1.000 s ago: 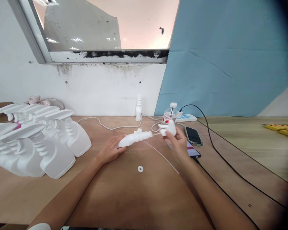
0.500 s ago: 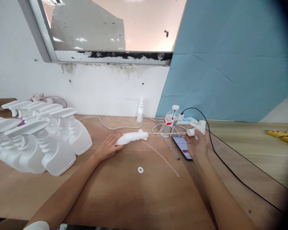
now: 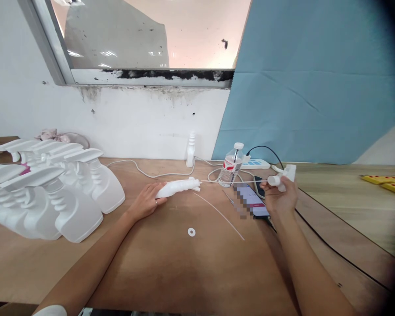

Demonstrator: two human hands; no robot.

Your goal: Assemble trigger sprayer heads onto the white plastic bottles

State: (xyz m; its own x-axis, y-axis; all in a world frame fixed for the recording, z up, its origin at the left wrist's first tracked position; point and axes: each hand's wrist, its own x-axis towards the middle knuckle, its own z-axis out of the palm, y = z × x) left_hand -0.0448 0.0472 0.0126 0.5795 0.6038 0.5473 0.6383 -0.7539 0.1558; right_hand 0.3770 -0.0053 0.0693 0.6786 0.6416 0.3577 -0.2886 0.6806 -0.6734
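Bottle (image 3: 177, 188), white and ribbed, lies on its side on the table (image 3: 171, 267), left of the water bottle (image 3: 231, 164), with the left hand (image 3: 145, 203) clasped around its base. The right hand (image 3: 278, 198), right of the water bottle and above a phone (image 3: 252, 200), grips a white sprayer head (image 3: 283, 176) whose thin tube (image 3: 233, 181) runs across into the bottle's neck. Farther left of the water bottle stand grouped spray bottles (image 3: 52, 188); nearer the person lie a loose tube (image 3: 219, 216) and a washer (image 3: 191, 231).
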